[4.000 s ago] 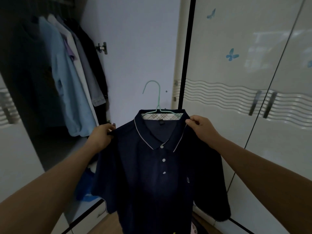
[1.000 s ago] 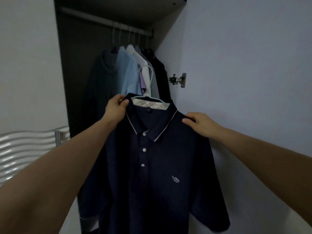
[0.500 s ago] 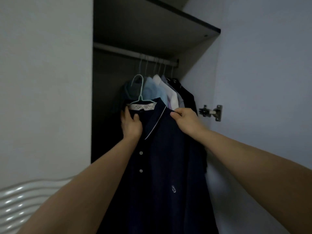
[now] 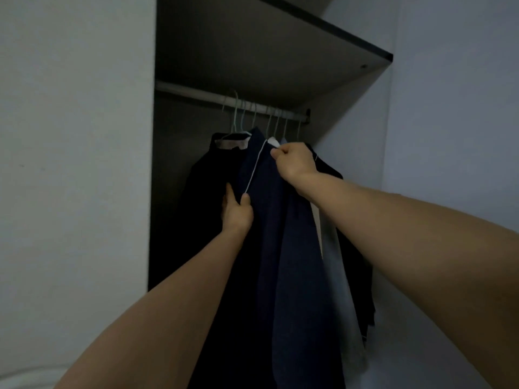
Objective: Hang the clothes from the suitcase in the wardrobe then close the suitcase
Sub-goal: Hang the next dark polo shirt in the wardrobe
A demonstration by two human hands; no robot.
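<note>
The navy polo shirt (image 4: 269, 226) with a white-piped collar hangs inside the open wardrobe, its pale green hanger (image 4: 235, 119) hooked over the rail (image 4: 196, 95). My left hand (image 4: 236, 211) grips the shirt's front at the lower end of the collar piping. My right hand (image 4: 295, 161) pinches the collar and shoulder near the top. The suitcase is out of view.
Several other garments on hangers (image 4: 331, 248) hang to the right of the polo, packed against the wardrobe's right side (image 4: 351, 130). A dark shelf (image 4: 280, 46) runs above the rail. The open door (image 4: 455, 136) stands at right, a white panel (image 4: 75, 136) at left.
The shirt has gone up and into the wardrobe, and its hanger hook is now over the rail. My left hand slid down from the collar top to the shirt front.
</note>
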